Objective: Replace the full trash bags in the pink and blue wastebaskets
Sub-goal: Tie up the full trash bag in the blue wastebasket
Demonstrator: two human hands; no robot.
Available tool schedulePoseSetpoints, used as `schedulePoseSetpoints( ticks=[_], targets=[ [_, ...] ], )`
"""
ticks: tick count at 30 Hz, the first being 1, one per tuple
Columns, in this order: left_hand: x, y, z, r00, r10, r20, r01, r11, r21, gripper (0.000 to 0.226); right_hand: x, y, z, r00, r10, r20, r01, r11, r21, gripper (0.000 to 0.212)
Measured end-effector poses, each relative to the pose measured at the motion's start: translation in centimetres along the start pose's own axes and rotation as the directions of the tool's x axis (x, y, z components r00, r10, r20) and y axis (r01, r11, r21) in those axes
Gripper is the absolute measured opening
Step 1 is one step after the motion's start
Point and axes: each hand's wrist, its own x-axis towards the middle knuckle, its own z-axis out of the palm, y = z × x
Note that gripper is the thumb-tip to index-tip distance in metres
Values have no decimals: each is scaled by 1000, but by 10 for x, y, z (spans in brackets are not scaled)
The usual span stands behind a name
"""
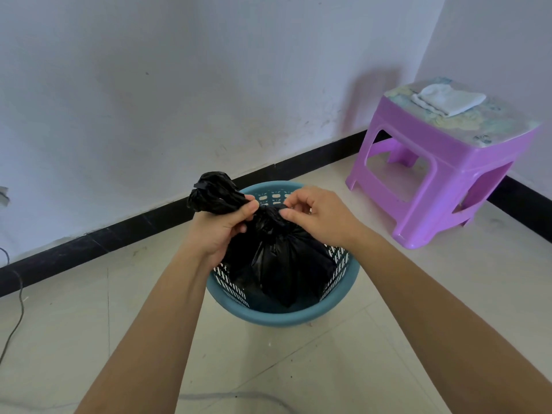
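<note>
A blue perforated wastebasket [280, 316] stands on the tiled floor close to the wall. Inside it sits a full black trash bag [280, 264], its top gathered into a twisted neck that rises above the rim. My left hand [221, 231] is clenched around that neck, and the bunched end of the bag sticks out above my fist. My right hand [316, 218] pinches the bag's plastic just to the right of the neck with thumb and fingertips. The pink wastebasket is not in view.
A purple plastic stool [442, 171] stands at the right in the room's corner, with a folded white cloth [449, 100] on its seat. A black baseboard [125, 234] runs along the wall. A dark cable [15, 312] trails on the floor at the left.
</note>
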Motion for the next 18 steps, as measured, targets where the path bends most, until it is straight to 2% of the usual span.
schedulePoseSetpoints(
  ticks=[2,4,6,8,9,11,13,14,16,18],
  targets=[
    [1,-1,-9,984,-82,-157,75,996,-54,8,-6,14,-7,995,43,88,-16,958,-287,13],
    [3,-1,-21,947,-136,-290,97,985,-145,10,-12,26,-13,989,99,106,-46,907,-418,12],
    [5,0,-27,929,-110,-353,78,992,-103,12,-13,30,-13,993,92,71,-53,903,-426,11],
    [6,1,-24,925,-51,-376,51,999,-10,18,-11,30,-11,996,88,2,-82,940,-331,10],
    [5,2,-21,926,-38,-375,38,999,-7,28,-10,29,-11,995,92,-31,-97,960,-262,10],
    [6,9,-18,913,-29,-407,22,999,-23,71,-8,28,-13,994,101,-47,-107,982,-157,10],
    [8,17,-21,852,62,-521,37,983,178,113,-7,27,-13,997,75,6,-73,984,-164,8],
    [8,22,-21,820,157,-550,38,944,327,122,-8,27,-10,998,56,34,-49,982,-182,7],
    [5,29,-17,771,389,-504,-19,805,593,118,-10,25,-2,996,59,62,-48,985,-166,7],
    [2,33,-6,755,576,-313,-153,619,770,93,-12,22,6,995,81,63,-73,990,-124,8]
  ],
)
